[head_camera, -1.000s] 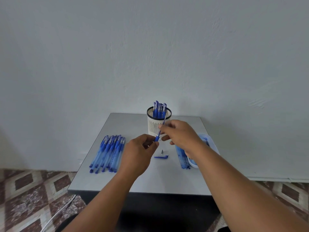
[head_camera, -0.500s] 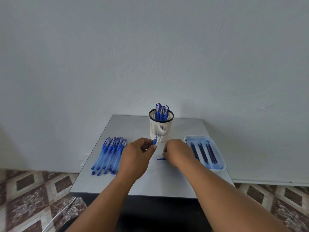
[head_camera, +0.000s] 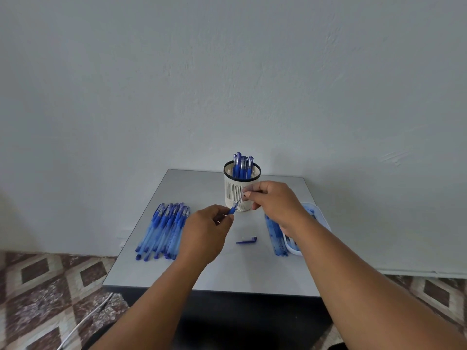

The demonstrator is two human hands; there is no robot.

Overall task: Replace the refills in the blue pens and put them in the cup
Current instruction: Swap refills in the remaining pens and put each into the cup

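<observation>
Head view: near, left hand (head_camera: 206, 234) over table (head_camera: 227, 271), fingers curled, pinching blue pen (head_camera: 232, 210) by its lower part. Cap (head_camera: 247, 240) flat on table, just right of that hand. Left, row of pens (head_camera: 164, 231). Right hand (head_camera: 275, 202) pinching thin refill (head_camera: 240, 199) above pen. Under right wrist, tray (head_camera: 318, 215) of refills. Far, white cup (head_camera: 241, 189) with pens upright.

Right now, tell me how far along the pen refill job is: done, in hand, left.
Done: several capped pens stand in the cup. In hand: the left hand grips a pen barrel while the right hand pinches a thin refill at its tip; a loose cap lies on the table. Left: a row of pens at the left, with refills in the tray.
</observation>
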